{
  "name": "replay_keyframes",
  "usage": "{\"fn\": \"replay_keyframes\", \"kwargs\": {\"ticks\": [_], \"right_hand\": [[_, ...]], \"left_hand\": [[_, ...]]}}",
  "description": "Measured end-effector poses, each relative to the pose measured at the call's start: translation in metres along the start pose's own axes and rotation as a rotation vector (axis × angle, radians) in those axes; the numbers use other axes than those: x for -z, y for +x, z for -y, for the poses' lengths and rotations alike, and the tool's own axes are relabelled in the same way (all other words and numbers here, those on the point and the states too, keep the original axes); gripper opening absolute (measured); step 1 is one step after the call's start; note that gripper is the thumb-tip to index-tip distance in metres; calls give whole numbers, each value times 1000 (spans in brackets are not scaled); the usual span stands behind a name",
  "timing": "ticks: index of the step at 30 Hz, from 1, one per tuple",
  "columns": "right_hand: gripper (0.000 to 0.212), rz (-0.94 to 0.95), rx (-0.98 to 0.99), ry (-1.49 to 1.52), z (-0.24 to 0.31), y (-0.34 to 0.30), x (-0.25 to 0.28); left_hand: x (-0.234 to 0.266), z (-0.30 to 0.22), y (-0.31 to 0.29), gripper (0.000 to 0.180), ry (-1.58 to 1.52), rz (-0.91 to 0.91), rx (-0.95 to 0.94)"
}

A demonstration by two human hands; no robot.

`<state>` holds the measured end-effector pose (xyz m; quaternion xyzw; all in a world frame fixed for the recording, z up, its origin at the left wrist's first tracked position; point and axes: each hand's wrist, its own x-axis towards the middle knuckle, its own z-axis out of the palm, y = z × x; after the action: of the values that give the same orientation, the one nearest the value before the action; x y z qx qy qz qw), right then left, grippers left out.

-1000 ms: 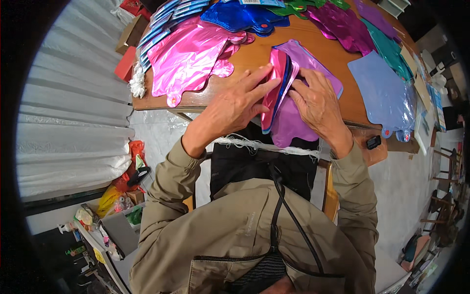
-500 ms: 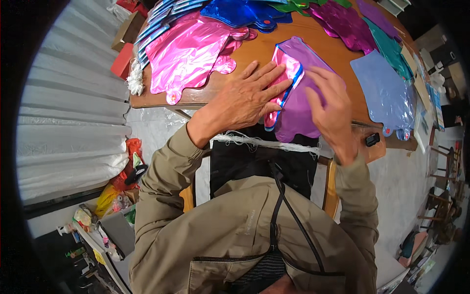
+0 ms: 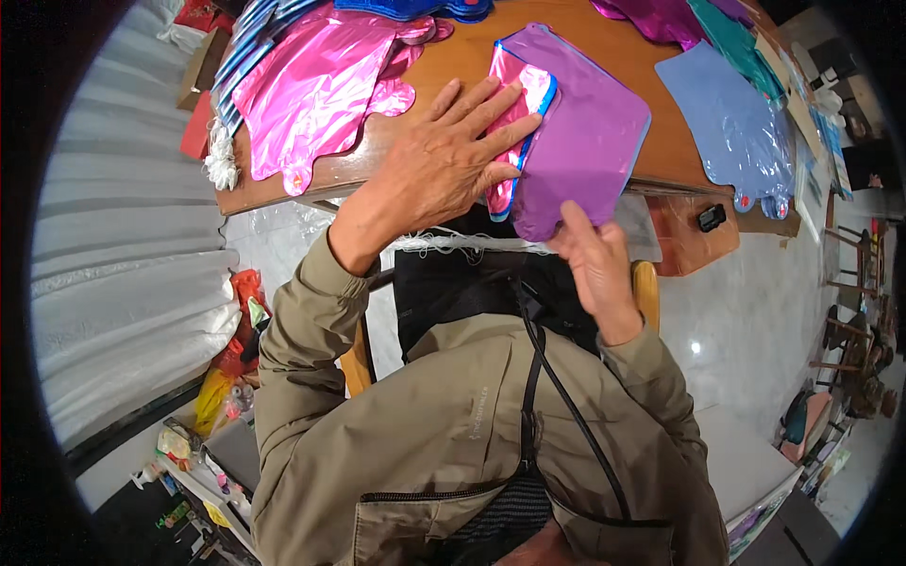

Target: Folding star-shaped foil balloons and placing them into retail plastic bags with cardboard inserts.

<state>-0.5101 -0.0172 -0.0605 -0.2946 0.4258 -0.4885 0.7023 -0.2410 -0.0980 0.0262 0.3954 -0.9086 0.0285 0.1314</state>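
Brown wooden table (image 3: pixel 456 58), top of frame. Upper centre, we count one purple foil balloon (image 3: pixel 590 123), one pink blue-edged fold (image 3: pixel 511 68) along its left. One left hand (image 3: pixel 436 156), fingers spread, presses the fold, gripping nothing. Right hand (image 3: pixel 596 269), loosely curled near white strings (image 3: pixel 462 243), centre; whether it pinches any, we cannot tell.

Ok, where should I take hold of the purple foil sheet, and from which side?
Probably pinch the purple foil sheet by its rounded lower end, coming from the near right: that end juts past the table, so both faces seem reachable, and the right hand is close by. Its left side looks worse: the left hand lies spread over folded pink foil there.
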Motion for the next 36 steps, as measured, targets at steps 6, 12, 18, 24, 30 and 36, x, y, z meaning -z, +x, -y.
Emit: {"fn": "replay_keyframes", "kwargs": {"ticks": [6,12,18,24,30,36], "right_hand": [[20,-202,48,-107,30,-9,-53],[26,-213,130,-333,57,8,-58],[29,-254,-126,-648,125,0,-68],[26,-306,1298,-1472,140,31,-51],[20,96,1176,-1535,108,82,-36],[16,110,1160,-1472,108,84,-36]], "left_hand": [[-2,-6,4,58,11,-14,23],[-10,2,27,55,31,-62,48],[-15,6,43,54,24,-91,63],[-9,7,43,55,-17,-118,65],[-11,36,38,65,-231,-87,24],[10,62,18,83,-416,12,-77]]}}
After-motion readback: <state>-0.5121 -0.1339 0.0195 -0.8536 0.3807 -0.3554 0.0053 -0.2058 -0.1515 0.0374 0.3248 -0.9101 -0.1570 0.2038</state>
